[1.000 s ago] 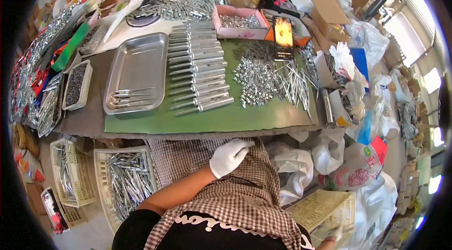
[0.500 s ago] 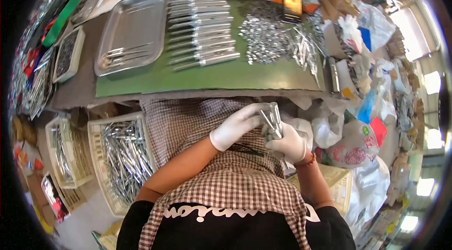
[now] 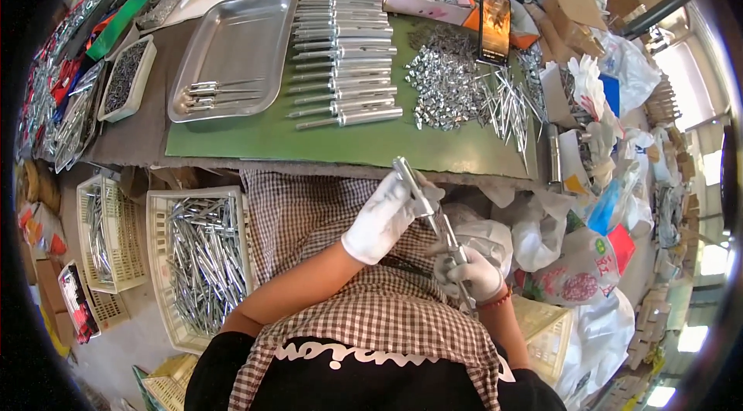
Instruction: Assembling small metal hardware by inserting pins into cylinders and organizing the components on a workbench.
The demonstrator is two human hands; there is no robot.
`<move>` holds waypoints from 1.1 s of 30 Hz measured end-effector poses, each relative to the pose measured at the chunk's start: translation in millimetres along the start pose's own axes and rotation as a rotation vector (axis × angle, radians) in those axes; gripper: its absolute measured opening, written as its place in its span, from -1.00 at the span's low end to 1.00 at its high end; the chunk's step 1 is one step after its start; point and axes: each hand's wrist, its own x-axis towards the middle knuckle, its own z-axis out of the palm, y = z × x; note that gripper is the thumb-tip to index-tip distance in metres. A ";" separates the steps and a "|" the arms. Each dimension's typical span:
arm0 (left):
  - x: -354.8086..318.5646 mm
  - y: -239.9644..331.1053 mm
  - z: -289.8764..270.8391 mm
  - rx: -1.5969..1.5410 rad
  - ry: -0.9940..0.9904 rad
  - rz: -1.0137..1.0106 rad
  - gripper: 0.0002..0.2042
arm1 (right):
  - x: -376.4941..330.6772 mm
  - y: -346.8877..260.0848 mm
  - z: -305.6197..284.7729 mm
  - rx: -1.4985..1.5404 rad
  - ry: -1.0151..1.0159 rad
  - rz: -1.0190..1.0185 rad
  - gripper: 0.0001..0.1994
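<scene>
Both my hands wear white gloves and are held in front of the checked apron, below the table edge. My left hand (image 3: 381,217) is closed round the upper part of a shiny metal tube (image 3: 416,193), which slants down to the right. My right hand (image 3: 478,278) is wrapped round the lower end of the slim metal rod (image 3: 450,239) in line with that tube. Whether tube and rod are joined, I cannot tell. On the green mat (image 3: 309,145) above lies a row of similar metal tubes (image 3: 364,94), several with thin rods at their left ends.
A metal tray (image 3: 236,39) holds several thin rods. Right of the tube row are a heap of small metal pieces (image 3: 441,86), thin pins (image 3: 507,113) and a phone (image 3: 494,28). A pink box (image 3: 426,5) stands behind. Left of me, a plastic basket (image 3: 159,287) holds metal tubes.
My hands have moved apart, the right one lower. The metal pieces bunched in my right hand now appear as a long slanted tube and rod between both hands. The view has shifted slightly.
</scene>
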 end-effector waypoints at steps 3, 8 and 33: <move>-3.8 -0.1 6.8 -0.014 0.082 -0.112 -0.66 | -15.5 9.0 -7.2 0.018 0.275 -0.162 -0.60; -17.7 -34.3 -16.0 0.280 0.100 -0.570 -0.69 | -7.5 -7.0 15.1 -0.322 0.814 -0.650 -0.77; -32.4 -71.2 -40.3 0.112 0.017 -0.533 -0.70 | 44.0 -29.3 52.4 -1.694 0.260 -1.068 -0.69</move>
